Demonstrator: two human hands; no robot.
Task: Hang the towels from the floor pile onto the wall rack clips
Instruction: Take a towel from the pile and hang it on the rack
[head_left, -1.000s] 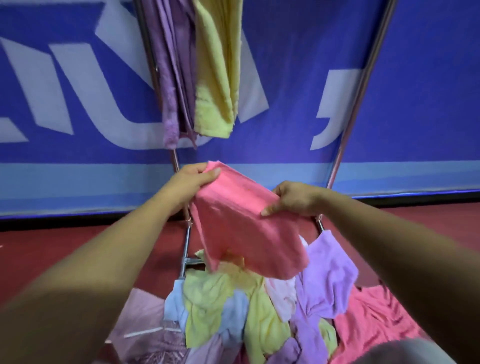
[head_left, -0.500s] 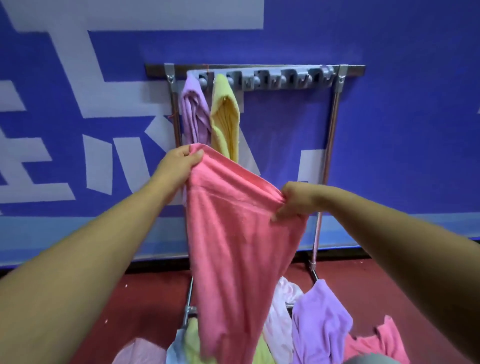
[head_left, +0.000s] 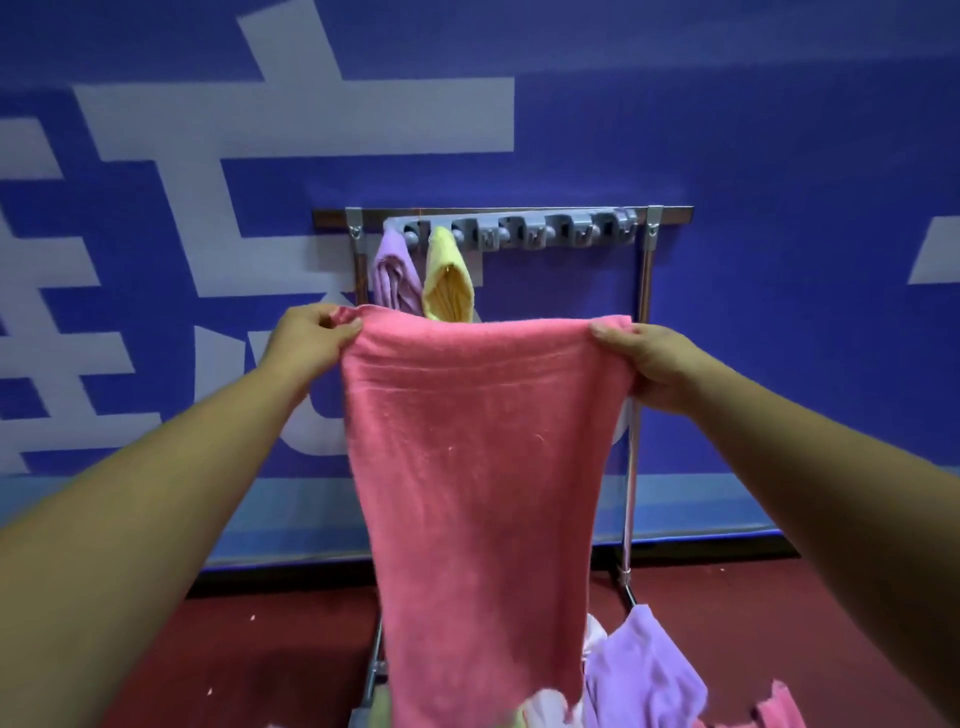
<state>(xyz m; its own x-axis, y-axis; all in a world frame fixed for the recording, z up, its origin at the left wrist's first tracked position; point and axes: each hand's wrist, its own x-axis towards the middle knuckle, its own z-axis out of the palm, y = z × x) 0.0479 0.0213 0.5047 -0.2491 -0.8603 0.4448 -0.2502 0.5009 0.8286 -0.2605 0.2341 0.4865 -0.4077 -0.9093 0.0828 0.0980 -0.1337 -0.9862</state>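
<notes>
A pink towel (head_left: 478, 467) hangs spread flat in front of me, its top edge stretched level. My left hand (head_left: 311, 338) pinches its top left corner and my right hand (head_left: 639, 358) grips its top right corner. Behind it stands the metal rack (head_left: 644, 291) with a grey strip of clips (head_left: 550, 234) along its top bar. A purple towel (head_left: 392, 273) and a yellow towel (head_left: 448, 278) hang from the two leftmost clips. The floor pile (head_left: 639, 675) of towels shows at the bottom, partly hidden by the pink towel.
A blue wall (head_left: 779, 156) with large pale lettering rises right behind the rack. Dark red floor (head_left: 260, 649) lies below. Several clips to the right of the yellow towel hold nothing.
Both hands have lifted the pink towel higher and pulled its top edge out wide and level. My view has tilted up, so most of the floor pile has dropped out of sight.
</notes>
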